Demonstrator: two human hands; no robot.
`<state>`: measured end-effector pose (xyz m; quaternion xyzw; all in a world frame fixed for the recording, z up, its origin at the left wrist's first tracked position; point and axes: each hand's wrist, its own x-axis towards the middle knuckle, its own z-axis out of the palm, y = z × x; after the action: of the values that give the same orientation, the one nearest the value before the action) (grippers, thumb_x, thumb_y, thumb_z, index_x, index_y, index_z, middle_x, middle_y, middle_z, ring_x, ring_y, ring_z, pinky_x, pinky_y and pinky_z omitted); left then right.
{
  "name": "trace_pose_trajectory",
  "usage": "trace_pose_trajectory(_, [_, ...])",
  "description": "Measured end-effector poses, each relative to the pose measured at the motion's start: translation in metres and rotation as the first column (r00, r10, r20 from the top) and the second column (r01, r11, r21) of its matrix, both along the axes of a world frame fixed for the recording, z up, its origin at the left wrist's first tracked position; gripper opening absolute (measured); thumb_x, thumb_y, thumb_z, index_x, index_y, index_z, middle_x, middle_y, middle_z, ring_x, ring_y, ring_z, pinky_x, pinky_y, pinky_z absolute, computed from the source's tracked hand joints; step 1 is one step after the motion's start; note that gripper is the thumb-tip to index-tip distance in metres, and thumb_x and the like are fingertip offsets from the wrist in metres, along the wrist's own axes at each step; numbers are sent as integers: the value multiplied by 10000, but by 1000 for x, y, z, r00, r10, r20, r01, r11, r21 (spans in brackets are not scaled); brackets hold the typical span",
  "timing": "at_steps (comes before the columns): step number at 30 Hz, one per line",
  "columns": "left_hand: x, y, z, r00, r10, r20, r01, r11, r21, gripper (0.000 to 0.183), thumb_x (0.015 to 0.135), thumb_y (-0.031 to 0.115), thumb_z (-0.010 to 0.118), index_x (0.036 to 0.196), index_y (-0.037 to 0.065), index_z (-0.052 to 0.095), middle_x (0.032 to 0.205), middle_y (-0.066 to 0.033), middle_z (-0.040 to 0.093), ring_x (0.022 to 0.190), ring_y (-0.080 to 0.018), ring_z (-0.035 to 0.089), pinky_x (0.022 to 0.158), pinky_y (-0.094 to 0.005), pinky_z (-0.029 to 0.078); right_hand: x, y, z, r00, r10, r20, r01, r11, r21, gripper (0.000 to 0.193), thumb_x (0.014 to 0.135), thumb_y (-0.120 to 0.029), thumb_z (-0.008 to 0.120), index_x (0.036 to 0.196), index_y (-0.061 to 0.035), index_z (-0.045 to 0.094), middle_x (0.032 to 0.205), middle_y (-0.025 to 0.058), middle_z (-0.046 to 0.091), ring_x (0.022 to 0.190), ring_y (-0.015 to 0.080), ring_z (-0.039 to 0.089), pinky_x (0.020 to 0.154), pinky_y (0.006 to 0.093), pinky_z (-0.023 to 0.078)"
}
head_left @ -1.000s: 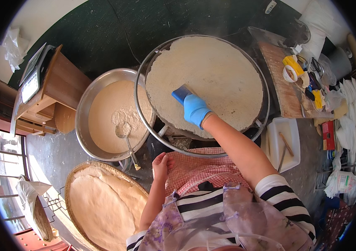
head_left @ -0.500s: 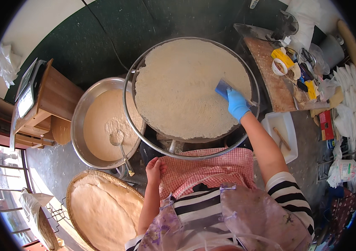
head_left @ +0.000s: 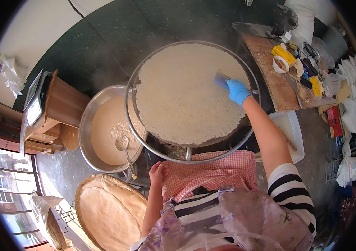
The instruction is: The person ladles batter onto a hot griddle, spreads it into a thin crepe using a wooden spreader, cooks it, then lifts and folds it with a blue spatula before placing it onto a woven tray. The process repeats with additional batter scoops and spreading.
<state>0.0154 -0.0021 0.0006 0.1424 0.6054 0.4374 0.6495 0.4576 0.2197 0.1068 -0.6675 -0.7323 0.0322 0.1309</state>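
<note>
My right hand (head_left: 239, 92), in a blue glove, is closed around a blue flat scraper (head_left: 221, 80). Its blade rests on a pale, thin layer of batter (head_left: 182, 96) covering most of a large round griddle (head_left: 205, 143). A metal ring (head_left: 161, 157) runs around the griddle, standing off from its edge. My bare left hand (head_left: 159, 171) hangs just below the ring at the near left, beside the red checked apron (head_left: 211, 169). Its fingers are curled in, and no object shows in them.
Left of the griddle stands a metal basin (head_left: 87, 152) of batter with a ladle (head_left: 123, 146) in it. Nearer lies a woven tray (head_left: 79, 209) with folded flatbreads (head_left: 111, 209). At right are a cluttered wooden table (head_left: 266, 71) and a white plastic tub (head_left: 298, 138).
The scraper has turned in my right hand's grip and shifted slightly up and left on the batter. The ring's near spoke now sits further right. My left hand stays curled near the ring.
</note>
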Motion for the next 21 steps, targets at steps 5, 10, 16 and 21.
trace_pose_trajectory(5, [3,3,-2,1000,3,-13,-3,1000,-4,191,862,93,532,1043,34,513,760,-87,607,539,-151,594,432,-221,474,-32,-34,-23,982,123,141,-124,992,2,319,789,-31,455,1099,-17,528,1050,206,562,926,355,568,794,410,468])
trace_pose_trajectory(10, [6,3,0,999,-20,-51,20,1000,5,181,855,94,545,1022,31,516,748,-88,608,526,-145,588,419,-220,468,-69,-84,3,961,161,225,-151,987,-61,329,810,-64,441,1129,-24,510,1105,185,544,948,319,574,774,379,488])
trace_pose_trajectory(16, [7,3,-1,998,-12,-57,13,1000,19,177,859,102,549,1021,37,518,730,-80,608,529,-139,589,415,-221,464,-70,-153,65,998,41,-41,-47,989,-137,353,757,-115,556,1108,-96,537,823,192,613,735,344,610,665,425,485])
trace_pose_trajectory(21, [6,2,-1,998,-15,-59,16,1000,14,204,859,118,555,1042,39,515,738,-78,614,538,-132,590,437,-211,476,-6,-171,56,675,-383,-630,121,900,-418,368,735,-261,678,964,13,591,829,156,642,737,236,632,683,329,490])
